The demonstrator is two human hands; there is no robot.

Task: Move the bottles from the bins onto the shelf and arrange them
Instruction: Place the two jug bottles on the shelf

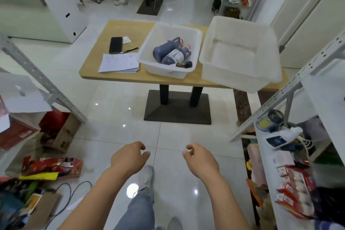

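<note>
Two white plastic bins stand on a wooden table [119, 30] ahead of me. The left bin [149, 61] holds two large dark bottles [164, 49] with red caps lying on their sides, plus a small dark bottle [184, 65] at its near edge. The right bin [240, 50] looks empty. A white metal shelf [291, 84] rises on my right. My left hand [128, 157] and my right hand [200, 160] hang low over the floor, well short of the table, fingers loosely curled and holding nothing.
A black phone [115, 44], a pen and a stack of papers [119, 62] lie on the table's left part. Boxes and red packets [52, 166] litter the floor at left beside another shelf post. The right shelf's lower level holds packets and jars. A person's legs stand far back.
</note>
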